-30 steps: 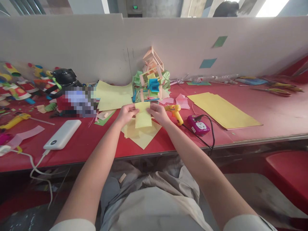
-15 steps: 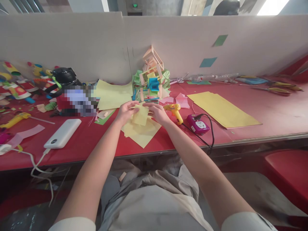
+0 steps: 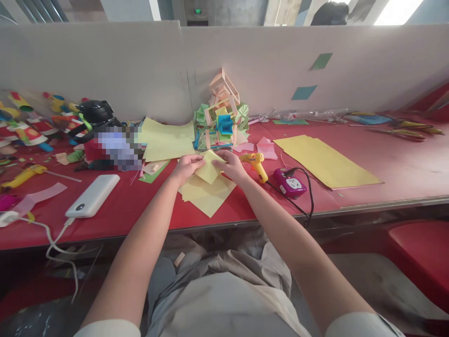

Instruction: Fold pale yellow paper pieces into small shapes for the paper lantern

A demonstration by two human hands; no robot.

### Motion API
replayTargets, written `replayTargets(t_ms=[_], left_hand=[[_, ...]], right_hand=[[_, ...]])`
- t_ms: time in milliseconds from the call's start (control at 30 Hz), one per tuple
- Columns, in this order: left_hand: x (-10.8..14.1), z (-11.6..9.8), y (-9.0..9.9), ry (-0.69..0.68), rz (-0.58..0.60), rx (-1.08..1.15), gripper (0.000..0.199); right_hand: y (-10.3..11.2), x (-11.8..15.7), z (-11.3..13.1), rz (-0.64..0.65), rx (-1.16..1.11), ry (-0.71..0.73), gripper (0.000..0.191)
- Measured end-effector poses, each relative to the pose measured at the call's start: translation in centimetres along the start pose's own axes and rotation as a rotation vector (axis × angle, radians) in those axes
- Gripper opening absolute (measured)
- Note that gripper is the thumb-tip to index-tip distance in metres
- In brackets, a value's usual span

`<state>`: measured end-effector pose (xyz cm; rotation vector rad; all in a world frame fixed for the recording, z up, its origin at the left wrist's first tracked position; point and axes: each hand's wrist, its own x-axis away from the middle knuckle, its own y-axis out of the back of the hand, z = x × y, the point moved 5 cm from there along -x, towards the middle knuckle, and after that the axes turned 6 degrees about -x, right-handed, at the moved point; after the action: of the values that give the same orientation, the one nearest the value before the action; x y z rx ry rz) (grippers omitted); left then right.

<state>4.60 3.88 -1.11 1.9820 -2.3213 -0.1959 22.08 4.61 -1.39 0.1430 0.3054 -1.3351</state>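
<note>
My left hand (image 3: 187, 166) and my right hand (image 3: 232, 166) both hold a small pale yellow paper square (image 3: 209, 170) just above the red table (image 3: 386, 173). The paper is tilted and lies low over a loose stack of yellow paper squares (image 3: 206, 196) near the table's front edge. My left fingers pinch its left edge, my right fingers its upper right edge. Behind my hands stands a pile of folded paper shapes (image 3: 221, 119) in green, blue and peach.
A yellow glue gun (image 3: 257, 164) and a purple power socket (image 3: 290, 182) with a black cable lie right of my hands. Large yellow sheets (image 3: 324, 161) lie further right, more yellow sheets (image 3: 166, 138) at back left. A white power bank (image 3: 92, 195) and colourful craft figures (image 3: 28, 126) lie left.
The small yellow paper went from hanging upright between my hands to lying tilted and lower over the stack. My hands have moved slightly closer together.
</note>
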Motion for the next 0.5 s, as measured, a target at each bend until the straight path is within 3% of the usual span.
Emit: replayTargets(t_ms=[200,500], left_hand=[[0.18,-0.15,0.19,0.030,0.006,-0.007,0.047],[0.26,-0.63,0.50,-0.053,-0.057,-0.106,0.060]], right_hand=[[-0.15,0.13,0.33,0.024,0.041,-0.006,0.042],[-0.16,0.08,0.15,0.030,0.062,-0.020,0.039]])
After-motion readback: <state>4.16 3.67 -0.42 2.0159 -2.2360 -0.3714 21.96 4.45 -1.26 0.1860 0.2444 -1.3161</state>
